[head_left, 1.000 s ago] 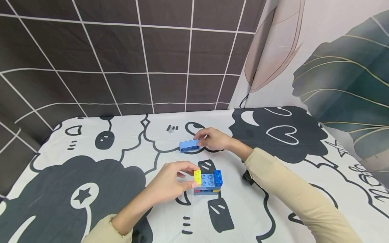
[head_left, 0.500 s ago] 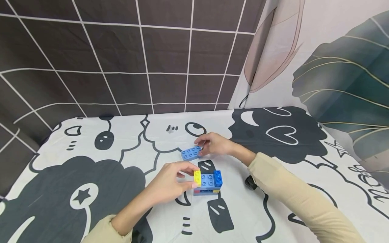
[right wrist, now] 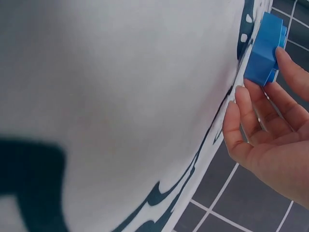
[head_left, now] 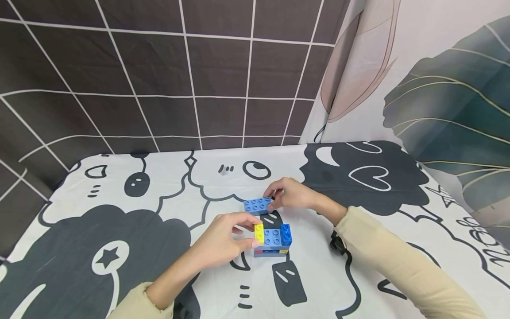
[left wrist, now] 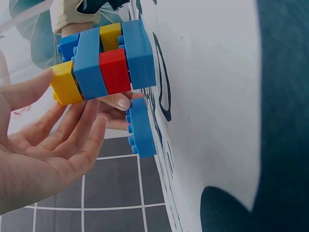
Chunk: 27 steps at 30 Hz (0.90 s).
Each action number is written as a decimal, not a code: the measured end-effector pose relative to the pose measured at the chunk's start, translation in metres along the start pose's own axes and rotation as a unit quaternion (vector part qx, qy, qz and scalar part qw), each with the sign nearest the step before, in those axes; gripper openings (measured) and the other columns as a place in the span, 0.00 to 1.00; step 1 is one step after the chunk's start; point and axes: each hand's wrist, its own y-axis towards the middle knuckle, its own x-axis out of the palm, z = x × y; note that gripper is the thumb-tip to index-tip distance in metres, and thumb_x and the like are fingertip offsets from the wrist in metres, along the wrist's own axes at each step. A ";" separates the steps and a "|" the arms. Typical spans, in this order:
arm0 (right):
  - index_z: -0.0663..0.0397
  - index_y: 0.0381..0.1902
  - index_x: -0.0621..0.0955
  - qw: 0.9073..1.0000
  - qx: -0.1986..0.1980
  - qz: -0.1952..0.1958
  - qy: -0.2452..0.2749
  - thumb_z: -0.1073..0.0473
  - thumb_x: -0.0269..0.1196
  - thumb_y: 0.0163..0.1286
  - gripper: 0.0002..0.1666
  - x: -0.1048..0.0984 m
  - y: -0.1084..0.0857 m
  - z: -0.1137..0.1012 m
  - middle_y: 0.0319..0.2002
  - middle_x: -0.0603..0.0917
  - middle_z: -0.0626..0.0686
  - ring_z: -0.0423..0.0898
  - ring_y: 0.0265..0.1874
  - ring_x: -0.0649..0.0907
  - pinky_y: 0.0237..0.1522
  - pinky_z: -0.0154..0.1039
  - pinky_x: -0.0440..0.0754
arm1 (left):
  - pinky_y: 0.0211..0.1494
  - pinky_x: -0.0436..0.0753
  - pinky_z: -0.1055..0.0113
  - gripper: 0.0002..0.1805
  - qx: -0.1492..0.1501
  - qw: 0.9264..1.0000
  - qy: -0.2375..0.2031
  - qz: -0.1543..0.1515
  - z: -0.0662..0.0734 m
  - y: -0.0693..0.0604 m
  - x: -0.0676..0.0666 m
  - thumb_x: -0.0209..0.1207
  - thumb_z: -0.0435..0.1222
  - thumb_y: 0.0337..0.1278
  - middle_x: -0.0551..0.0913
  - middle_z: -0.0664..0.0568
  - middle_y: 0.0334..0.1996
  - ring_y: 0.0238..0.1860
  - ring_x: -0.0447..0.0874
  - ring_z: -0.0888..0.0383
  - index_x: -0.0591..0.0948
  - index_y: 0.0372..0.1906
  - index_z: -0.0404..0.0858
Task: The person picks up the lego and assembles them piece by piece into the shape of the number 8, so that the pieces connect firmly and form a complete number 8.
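Observation:
My left hand (head_left: 223, 235) pinches the yellow brick (head_left: 259, 234) on the left end of a small stack of toy building bricks. Blue studs (head_left: 272, 238) lie between it and a dark blue brick (head_left: 285, 235) on the stack's right end. Lower down, the left wrist view shows a red brick (left wrist: 115, 71) and a second yellow brick (left wrist: 111, 36) between two long blue bricks. Just behind the stack, my right hand (head_left: 292, 194) holds a separate long blue brick (head_left: 256, 205) by its right end, thumb and fingertips on it, studs up.
Everything lies on a white cloth (head_left: 318, 274) with black cartoon prints. A dark gridded curtain (head_left: 159, 66) hangs behind, and a leaf-patterned one (head_left: 470, 110) hangs at the right. A black device with a strap (head_left: 338, 244) sits under the right forearm.
The right hand has drawn the long blue brick nearer and rightward to the stack. Its studs turned from facing away to facing up. The left hand and stack have stayed put.

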 end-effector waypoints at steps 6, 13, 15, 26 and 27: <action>0.60 0.39 0.83 1.000 0.012 0.018 -0.002 0.63 0.70 0.51 0.15 -0.009 -0.013 -0.001 0.25 0.80 0.48 0.44 0.26 0.74 0.26 0.33 0.70 | 0.47 0.77 0.60 0.16 -0.001 1.000 0.002 0.001 0.000 0.000 0.000 0.65 0.31 0.47 0.82 0.56 0.37 0.43 0.78 0.57 0.80 0.45 0.37; 0.60 0.38 0.82 0.999 0.001 0.032 -0.003 0.62 0.70 0.51 0.15 -0.019 -0.030 -0.002 0.25 0.80 0.48 0.44 0.25 0.75 0.24 0.34 0.71 | 0.47 0.77 0.60 0.16 0.000 1.000 0.004 -0.001 0.001 0.000 -0.001 0.65 0.31 0.47 0.82 0.56 0.37 0.43 0.78 0.57 0.80 0.45 0.37; 0.60 0.38 0.82 0.999 -0.003 0.035 -0.005 0.63 0.70 0.51 0.15 -0.021 -0.034 -0.004 0.26 0.80 0.47 0.44 0.26 0.75 0.26 0.34 0.73 | 0.46 0.77 0.61 0.15 -0.001 1.000 0.006 -0.001 0.000 0.000 -0.001 0.65 0.31 0.47 0.82 0.56 0.37 0.43 0.78 0.57 0.80 0.44 0.38; 0.62 0.39 0.82 0.999 -0.039 0.037 0.005 0.62 0.68 0.54 0.14 -0.031 -0.055 -0.022 0.29 0.79 0.46 0.44 0.29 0.76 0.31 0.36 0.76 | 0.47 0.77 0.60 0.14 -0.001 1.000 0.003 -0.003 -0.001 0.000 0.000 0.65 0.31 0.47 0.81 0.57 0.37 0.42 0.78 0.58 0.80 0.43 0.39; 0.61 0.39 0.82 0.999 -0.040 0.036 0.006 0.62 0.68 0.54 0.14 -0.032 -0.057 -0.024 0.29 0.79 0.46 0.44 0.29 0.76 0.31 0.36 0.76 | 0.47 0.77 0.61 0.14 -0.002 1.000 0.003 -0.004 -0.002 0.000 0.000 0.64 0.30 0.47 0.81 0.57 0.37 0.42 0.78 0.58 0.80 0.43 0.39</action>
